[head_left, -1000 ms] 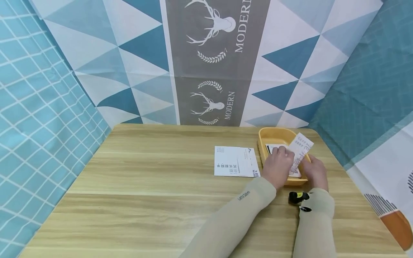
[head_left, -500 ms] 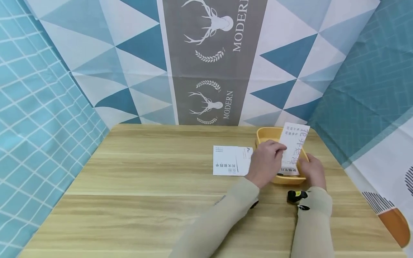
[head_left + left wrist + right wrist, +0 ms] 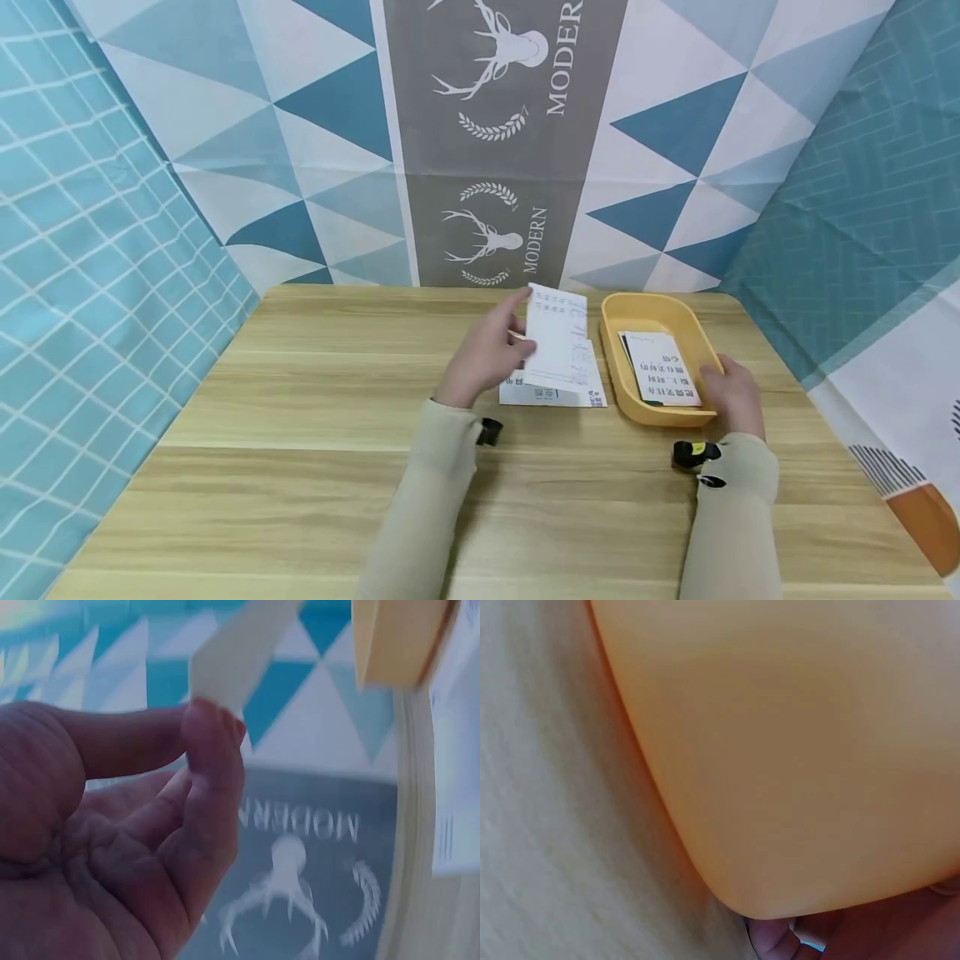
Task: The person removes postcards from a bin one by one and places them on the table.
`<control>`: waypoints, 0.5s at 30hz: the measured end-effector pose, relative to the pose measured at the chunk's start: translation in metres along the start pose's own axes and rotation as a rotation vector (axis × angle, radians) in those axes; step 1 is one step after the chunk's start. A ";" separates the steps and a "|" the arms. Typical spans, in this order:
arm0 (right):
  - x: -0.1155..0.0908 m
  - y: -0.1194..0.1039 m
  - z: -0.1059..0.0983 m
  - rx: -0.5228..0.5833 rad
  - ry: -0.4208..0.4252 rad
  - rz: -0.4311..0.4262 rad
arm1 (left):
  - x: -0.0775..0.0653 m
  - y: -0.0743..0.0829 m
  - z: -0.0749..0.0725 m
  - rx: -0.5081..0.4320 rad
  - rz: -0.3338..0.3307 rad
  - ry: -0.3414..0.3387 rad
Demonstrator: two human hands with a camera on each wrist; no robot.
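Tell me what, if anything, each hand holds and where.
The left hand pinches a white card by its left edge; the right hand grips the yellow bin by its right side, toward the near corner.

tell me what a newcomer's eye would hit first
Probably the yellow tray on the right, printed cards inside, the right hand holding its side. Next, the white card pinched by the left hand, above loose cards. Behind, white stag heads stand out on a grey band.

"MODERN" (image 3: 535, 240) twice on grey panel (image 3: 502, 158); Chinese characters on cards (image 3: 662, 368).
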State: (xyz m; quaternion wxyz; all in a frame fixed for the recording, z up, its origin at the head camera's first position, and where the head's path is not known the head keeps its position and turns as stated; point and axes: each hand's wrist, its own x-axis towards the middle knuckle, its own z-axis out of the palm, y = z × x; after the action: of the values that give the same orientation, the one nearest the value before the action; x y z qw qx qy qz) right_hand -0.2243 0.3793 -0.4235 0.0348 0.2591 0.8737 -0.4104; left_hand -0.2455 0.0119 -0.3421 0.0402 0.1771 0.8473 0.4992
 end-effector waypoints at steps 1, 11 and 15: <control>0.000 0.000 0.000 -0.002 0.002 -0.002 | 0.000 -0.006 -0.006 -0.022 -0.027 -0.012; -0.001 -0.001 -0.002 0.019 -0.015 0.012 | 0.003 -0.049 -0.038 -0.043 -0.127 -0.107; -0.003 0.000 -0.002 0.044 -0.032 0.037 | 0.005 -0.059 -0.037 -0.052 -0.134 -0.129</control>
State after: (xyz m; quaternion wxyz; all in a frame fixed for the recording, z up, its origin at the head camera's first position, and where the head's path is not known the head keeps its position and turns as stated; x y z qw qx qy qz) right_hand -0.2217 0.3798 -0.4209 0.0507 0.2693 0.8588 -0.4329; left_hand -0.2747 -0.0432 -0.3736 0.1328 0.1508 0.8395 0.5049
